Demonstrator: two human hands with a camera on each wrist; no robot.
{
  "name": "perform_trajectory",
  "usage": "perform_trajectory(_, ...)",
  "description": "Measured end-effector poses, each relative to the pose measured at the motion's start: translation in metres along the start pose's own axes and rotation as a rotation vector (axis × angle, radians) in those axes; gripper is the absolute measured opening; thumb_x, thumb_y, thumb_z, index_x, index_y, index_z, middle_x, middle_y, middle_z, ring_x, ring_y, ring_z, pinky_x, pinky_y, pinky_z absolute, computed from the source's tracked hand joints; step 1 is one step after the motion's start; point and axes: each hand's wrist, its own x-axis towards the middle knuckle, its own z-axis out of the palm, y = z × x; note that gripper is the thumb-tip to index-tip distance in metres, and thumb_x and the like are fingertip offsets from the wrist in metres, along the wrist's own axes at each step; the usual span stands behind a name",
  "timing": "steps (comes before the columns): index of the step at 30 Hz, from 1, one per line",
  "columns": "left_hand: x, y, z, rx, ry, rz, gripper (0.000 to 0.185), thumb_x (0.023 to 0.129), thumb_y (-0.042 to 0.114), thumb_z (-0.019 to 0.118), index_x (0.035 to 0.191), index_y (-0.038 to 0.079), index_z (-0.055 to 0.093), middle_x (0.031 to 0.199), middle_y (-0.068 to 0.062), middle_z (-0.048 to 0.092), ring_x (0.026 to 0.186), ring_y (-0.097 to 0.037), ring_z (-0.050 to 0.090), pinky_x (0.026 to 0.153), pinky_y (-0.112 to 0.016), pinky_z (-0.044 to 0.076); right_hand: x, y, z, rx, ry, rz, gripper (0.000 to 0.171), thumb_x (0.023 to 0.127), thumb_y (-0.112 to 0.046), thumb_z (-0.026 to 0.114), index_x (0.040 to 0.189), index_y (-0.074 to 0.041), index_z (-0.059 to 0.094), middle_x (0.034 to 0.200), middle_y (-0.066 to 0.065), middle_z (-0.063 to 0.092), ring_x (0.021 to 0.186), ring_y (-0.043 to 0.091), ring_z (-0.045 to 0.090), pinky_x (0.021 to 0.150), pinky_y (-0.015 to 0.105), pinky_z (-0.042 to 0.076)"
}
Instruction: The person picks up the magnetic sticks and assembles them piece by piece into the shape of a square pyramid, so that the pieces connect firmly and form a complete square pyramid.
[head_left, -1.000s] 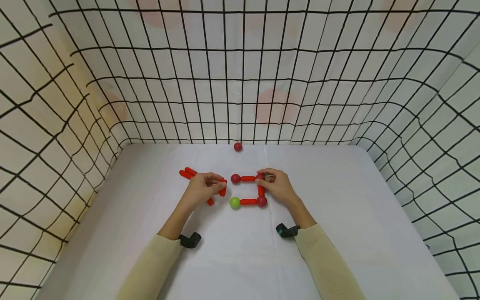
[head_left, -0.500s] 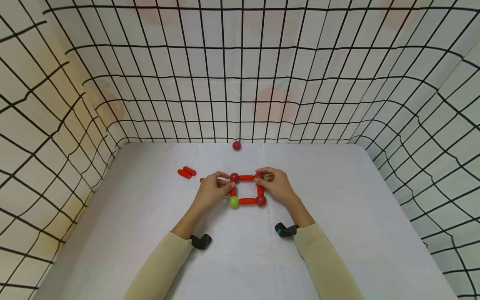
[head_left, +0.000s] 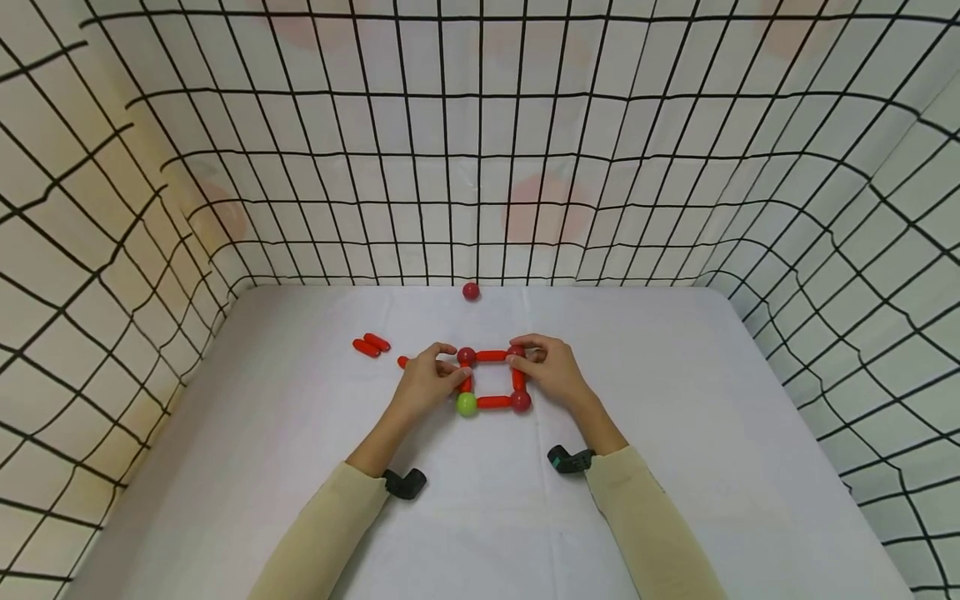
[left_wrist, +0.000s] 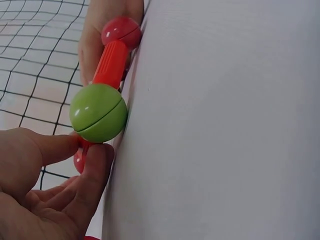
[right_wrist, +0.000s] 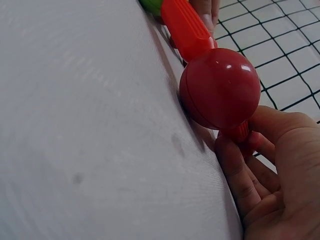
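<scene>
A square of red rods and balls lies on the white cloth in the head view. Its front left corner is a green ball (head_left: 467, 404); red balls form the other corners, such as the front right ball (right_wrist: 220, 89). My left hand (head_left: 429, 383) pinches the left red rod (head_left: 467, 384) between thumb and fingers, just behind the green ball (left_wrist: 98, 113). On the opposite side, my right hand (head_left: 555, 368) pinches the right red rod (head_left: 519, 381). Its fingers partly cover the back right red ball (head_left: 515, 352). Front rod (head_left: 493, 402) and back rod (head_left: 491, 356) join the corners.
Two loose red rods (head_left: 366, 348) lie side by side at the left. Another red rod (head_left: 402, 362) is partly hidden behind my left hand. A single red ball (head_left: 470, 291) sits near the black wire mesh (head_left: 480, 175) at the back.
My left hand has moved right, bringing a red rod into the gap between the green ball and the back left red ball. My right hand stays at the right side.
</scene>
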Motion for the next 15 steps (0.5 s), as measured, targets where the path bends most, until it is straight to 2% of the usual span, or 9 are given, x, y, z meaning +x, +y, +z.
perform_trajectory(4,0.0010,0.0010,-0.0001,0.005,0.003,-0.005,0.049,0.094,0.031,0.077,0.135,0.011,0.060,0.103,-0.008,0.076,0.079,-0.017,0.069,0.071,-0.028,0.060,-0.0010,-0.0013,0.0009,-0.008,-0.011,0.009,0.039,0.093,-0.034,0.078,0.126,-0.015,0.072,0.090,0.004,0.072,0.076,0.021,0.061,0.060,0.023,0.047)
perform_trajectory(8,0.0042,0.0012,-0.0010,0.009,0.011,-0.017,0.050,0.094,0.030,0.078,0.137,0.012,0.061,0.102,-0.009,0.075,0.079,-0.018,0.069,0.070,-0.028,0.060,-0.0030,-0.0042,0.0011,-0.029,-0.032,0.029,0.042,0.093,-0.035,0.077,0.130,-0.017,0.070,0.090,0.006,0.071,0.081,0.023,0.061,0.067,0.028,0.049)
perform_trajectory(11,0.0072,0.0011,-0.0013,0.015,0.009,-0.028,0.050,0.093,0.031,0.078,0.137,0.013,0.062,0.102,-0.008,0.074,0.081,-0.020,0.069,0.069,-0.028,0.060,-0.0046,-0.0055,-0.0011,-0.043,-0.063,0.045,0.048,0.092,-0.038,0.078,0.135,-0.020,0.067,0.098,0.006,0.070,0.087,0.022,0.061,0.073,0.030,0.052)
perform_trajectory(15,0.0094,0.0016,-0.0023,0.007,0.000,-0.033,0.051,0.094,0.030,0.077,0.139,0.013,0.062,0.103,-0.009,0.074,0.082,-0.020,0.069,0.070,-0.028,0.060,-0.0092,-0.0057,-0.0080,-0.019,-0.164,0.054,0.072,0.087,-0.039,0.084,0.149,-0.024,0.052,0.118,0.007,0.064,0.097,0.021,0.062,0.082,0.029,0.055)
